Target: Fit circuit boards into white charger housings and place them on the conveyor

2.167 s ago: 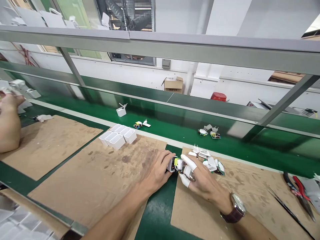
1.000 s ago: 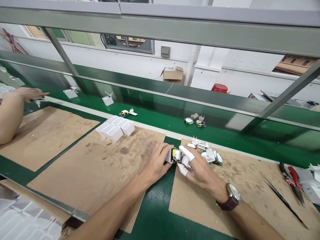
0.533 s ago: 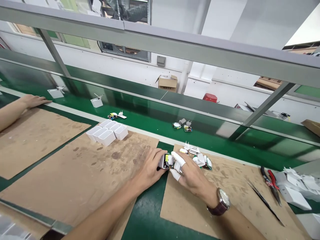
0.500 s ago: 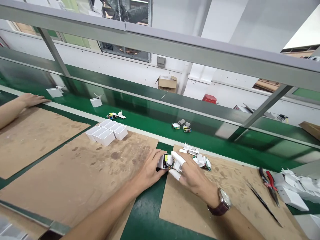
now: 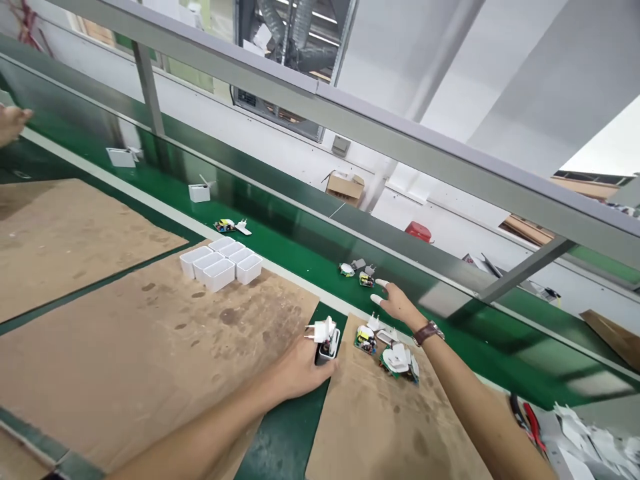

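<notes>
My left hand is wrapped round an open white charger case above the gap between two cardboard mats. A circuit board sits inside the case, and a white plug cover with pins pointing left lies over its opening. Out over the green belt, my right hand has white covers on two fingertips, which are apart with nothing between them. Those fingertips are close to a circuit board with a plug piece. Below the right wrist, several boards and plug covers lie on the right mat.
Several white cases stand grouped on the left cardboard mat. Red-handled pliers lie beside a heap of white parts at the right. Another person's hand is at the far left. A metal rail crosses above the belt.
My right hand has left the charger case and moved up and away to the belt. The left hand keeps the case. A yellow-marked board now shows on the right mat. The view has tilted.
</notes>
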Motion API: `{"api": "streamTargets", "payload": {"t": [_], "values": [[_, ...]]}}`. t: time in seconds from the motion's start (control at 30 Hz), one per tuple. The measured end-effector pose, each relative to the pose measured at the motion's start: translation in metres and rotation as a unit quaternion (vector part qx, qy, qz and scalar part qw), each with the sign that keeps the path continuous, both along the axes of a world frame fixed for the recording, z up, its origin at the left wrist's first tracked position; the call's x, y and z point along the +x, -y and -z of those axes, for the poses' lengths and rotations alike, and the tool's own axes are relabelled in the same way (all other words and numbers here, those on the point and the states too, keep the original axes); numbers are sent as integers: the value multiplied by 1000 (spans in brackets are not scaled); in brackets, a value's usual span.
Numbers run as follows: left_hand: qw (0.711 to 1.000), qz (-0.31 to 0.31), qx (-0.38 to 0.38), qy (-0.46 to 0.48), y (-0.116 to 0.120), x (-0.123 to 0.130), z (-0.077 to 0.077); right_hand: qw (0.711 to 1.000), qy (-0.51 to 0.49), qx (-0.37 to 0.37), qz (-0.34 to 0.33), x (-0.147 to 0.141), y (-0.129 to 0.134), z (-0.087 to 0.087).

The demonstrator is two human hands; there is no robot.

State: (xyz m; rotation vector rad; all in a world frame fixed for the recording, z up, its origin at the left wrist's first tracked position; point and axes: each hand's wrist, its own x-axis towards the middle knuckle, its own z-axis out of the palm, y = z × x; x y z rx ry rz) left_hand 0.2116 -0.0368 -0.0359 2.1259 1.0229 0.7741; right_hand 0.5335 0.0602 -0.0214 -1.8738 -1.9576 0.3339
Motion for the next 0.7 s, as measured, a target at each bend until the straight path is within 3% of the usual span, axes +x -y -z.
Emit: {"api": "streamTargets", "payload": {"t": [0.2,0.37,0.53,0.7], "values": [[998,-6,-30,-51,1,-4,6,999,15,-37,5,-16,-52,13],[999,14,-22,-48,2,-7,0,999,-19,-21,18,-23,-61,11],[999,18,-22,-35,1,-8,-6,996,-79,28,24,-4,-26,-1],[999,13,-32,-39,-1,-7,-10,993,-94,74,9,16,55,-14]]}}
